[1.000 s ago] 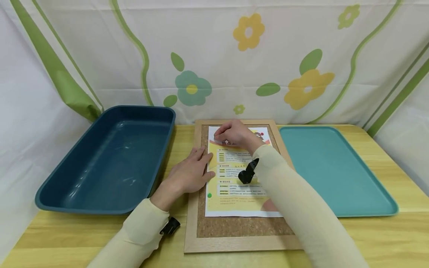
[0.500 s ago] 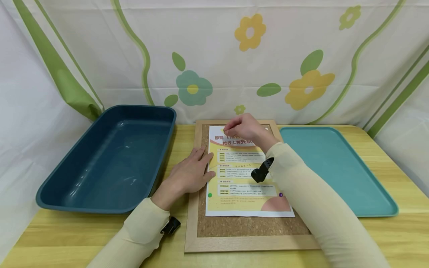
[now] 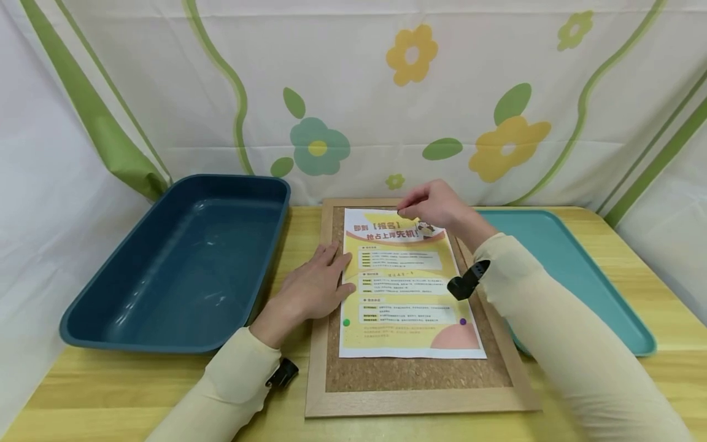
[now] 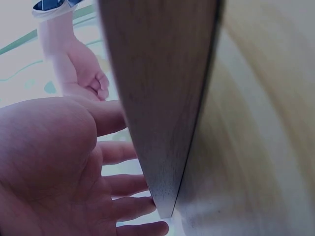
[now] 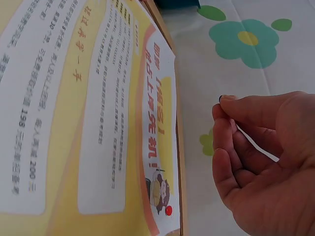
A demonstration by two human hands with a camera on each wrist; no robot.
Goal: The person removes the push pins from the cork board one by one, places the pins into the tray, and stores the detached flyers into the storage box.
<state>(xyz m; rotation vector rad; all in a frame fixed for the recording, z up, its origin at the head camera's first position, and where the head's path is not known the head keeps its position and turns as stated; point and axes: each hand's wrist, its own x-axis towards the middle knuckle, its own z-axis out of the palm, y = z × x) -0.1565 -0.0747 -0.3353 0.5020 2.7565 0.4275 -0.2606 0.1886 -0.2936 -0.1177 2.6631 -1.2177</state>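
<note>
A printed sheet (image 3: 405, 282) lies on a framed corkboard (image 3: 409, 374). A green pushpin (image 3: 346, 322) sits near its lower left corner, a purple pushpin (image 3: 463, 321) near its lower right, and a red pushpin (image 5: 169, 210) near the upper right corner. My right hand (image 3: 436, 204), raised over the board's top edge, pinches a small black pushpin (image 5: 221, 98) between thumb and forefinger; only a bit of it shows. With fingers spread, my left hand (image 3: 312, 285) rests on the board's left frame and the sheet's left edge.
To the left stands a deep dark-blue tub (image 3: 276, 245). A flat teal tray (image 3: 585, 276) lies right of the board, partly behind my right forearm. A flowered curtain (image 3: 353, 92) hangs at the table's back edge.
My right hand has moved from the sheet's upper left part up and to the right, uncovering the printed heading. My left hand has stayed in place.
</note>
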